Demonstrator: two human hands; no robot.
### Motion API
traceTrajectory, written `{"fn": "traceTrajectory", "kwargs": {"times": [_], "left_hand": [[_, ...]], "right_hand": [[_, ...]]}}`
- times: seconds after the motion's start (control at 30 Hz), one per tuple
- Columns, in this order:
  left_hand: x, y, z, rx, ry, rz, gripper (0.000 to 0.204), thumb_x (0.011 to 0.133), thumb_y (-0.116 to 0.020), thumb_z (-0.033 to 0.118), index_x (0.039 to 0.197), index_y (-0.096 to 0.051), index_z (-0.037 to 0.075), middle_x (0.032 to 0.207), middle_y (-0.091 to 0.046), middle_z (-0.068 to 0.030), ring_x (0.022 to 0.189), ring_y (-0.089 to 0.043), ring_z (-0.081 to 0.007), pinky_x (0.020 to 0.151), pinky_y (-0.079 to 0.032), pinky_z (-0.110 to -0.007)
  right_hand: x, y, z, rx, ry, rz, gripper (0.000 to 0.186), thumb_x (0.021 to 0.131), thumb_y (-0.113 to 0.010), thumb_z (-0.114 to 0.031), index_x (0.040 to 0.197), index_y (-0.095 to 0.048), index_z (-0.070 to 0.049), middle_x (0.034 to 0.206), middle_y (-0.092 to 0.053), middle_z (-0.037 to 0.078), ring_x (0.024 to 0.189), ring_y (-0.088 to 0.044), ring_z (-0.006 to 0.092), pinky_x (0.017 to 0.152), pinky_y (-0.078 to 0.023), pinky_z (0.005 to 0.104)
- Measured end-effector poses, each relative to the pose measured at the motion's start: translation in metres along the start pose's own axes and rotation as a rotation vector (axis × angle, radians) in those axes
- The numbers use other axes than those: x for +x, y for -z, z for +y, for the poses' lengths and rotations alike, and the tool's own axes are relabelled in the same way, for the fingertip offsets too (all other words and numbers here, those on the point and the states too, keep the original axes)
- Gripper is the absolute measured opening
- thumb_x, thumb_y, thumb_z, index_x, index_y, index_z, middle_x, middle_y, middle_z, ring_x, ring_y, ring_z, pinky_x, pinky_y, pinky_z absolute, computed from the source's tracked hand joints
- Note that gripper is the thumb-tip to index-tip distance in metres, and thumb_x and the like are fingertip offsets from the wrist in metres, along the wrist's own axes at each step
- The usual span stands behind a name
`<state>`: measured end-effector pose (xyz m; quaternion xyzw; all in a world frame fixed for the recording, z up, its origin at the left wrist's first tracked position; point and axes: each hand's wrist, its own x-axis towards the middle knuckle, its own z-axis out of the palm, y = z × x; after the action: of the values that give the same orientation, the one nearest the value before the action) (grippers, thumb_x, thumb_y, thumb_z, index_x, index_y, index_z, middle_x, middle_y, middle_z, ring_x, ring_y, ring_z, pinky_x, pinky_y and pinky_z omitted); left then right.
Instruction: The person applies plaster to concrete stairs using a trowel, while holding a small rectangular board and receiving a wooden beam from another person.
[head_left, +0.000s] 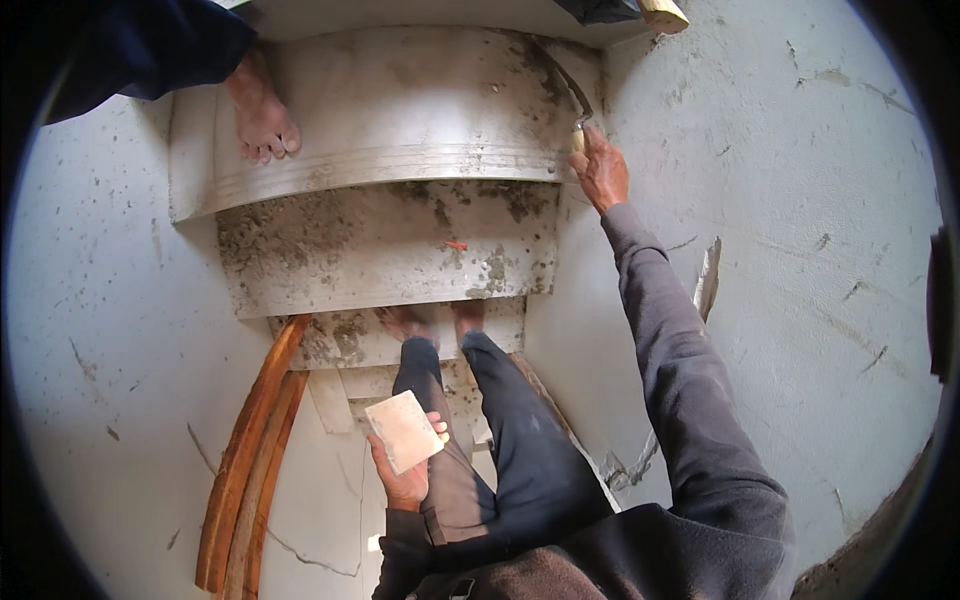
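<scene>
Well, the right grip (603,172) is clamped round the pale wooden handle of a tool (578,100), out at the far right of the scene. The tool's curved dark metal runs on over the far right corner of the top step (400,110), beside the right wall (810,200) (whether it touches the step, I cannot tell). The left grip (402,483) is clamped on a tile (404,432), a pale square with a few grey smudges. The tile is near and tilted, in front of the left leg (420,375), with the thumb along its left edge and fingertips showing at its right.

The top step has grooved lines along its near edge and dark smears at the far right. On its left side stands another person's foot (265,125). The middle step (390,240) is heavily speckled with grey, and a red scrap (456,245) lies on it, right of centre. Near left, long brown planks (255,460) lean by the left wall (100,270). At the far right, a cut end of wood (664,15) pokes into view.
</scene>
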<state>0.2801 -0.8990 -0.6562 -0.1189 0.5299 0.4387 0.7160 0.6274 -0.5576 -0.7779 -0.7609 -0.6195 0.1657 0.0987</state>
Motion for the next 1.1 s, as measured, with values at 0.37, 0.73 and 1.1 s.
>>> {"fn": "traceTrajectory", "kwargs": {"times": [0.37, 0.73, 1.1], "left_hand": [[0.001, 0.000, -0.003, -0.017, -0.025, 0.027, 0.087, 0.090, -0.030, 0.074, 0.140, -0.039, 0.003, 0.115, -0.061, -0.0237, 0.097, -0.063, -0.0329, 0.086, -0.051, -0.044], [0.000, 0.000, -0.005, -0.007, -0.047, 0.034, 0.089, 0.089, -0.030, 0.075, 0.140, -0.039, 0.002, 0.117, -0.060, -0.0240, 0.098, -0.064, -0.0333, 0.087, -0.051, -0.046], [-0.001, -0.006, -0.005, -0.065, -0.086, 0.082, 0.088, 0.090, -0.027, 0.074, 0.141, -0.039, 0.003, 0.116, -0.060, -0.0244, 0.096, -0.063, -0.0331, 0.084, -0.052, -0.045]], "right_hand": [[-0.012, -0.006, 0.017, -0.024, 0.108, -0.003, 0.031, 0.082, -0.059, -0.017, 0.111, -0.055, -0.008, 0.100, -0.064, 0.019, 0.092, -0.061, 0.0418, 0.077, -0.049, 0.0497], [0.047, -0.002, 0.016, -0.219, 0.202, 0.110, 0.045, 0.083, -0.057, -0.014, 0.128, -0.054, -0.019, 0.111, -0.062, 0.013, 0.097, -0.062, 0.0374, 0.081, -0.051, 0.0465], [0.099, -0.017, 0.035, -0.370, 0.258, 0.079, 0.043, 0.086, -0.057, -0.018, 0.128, -0.054, -0.025, 0.109, -0.064, 0.015, 0.098, -0.062, 0.0365, 0.080, -0.051, 0.0469]]}}
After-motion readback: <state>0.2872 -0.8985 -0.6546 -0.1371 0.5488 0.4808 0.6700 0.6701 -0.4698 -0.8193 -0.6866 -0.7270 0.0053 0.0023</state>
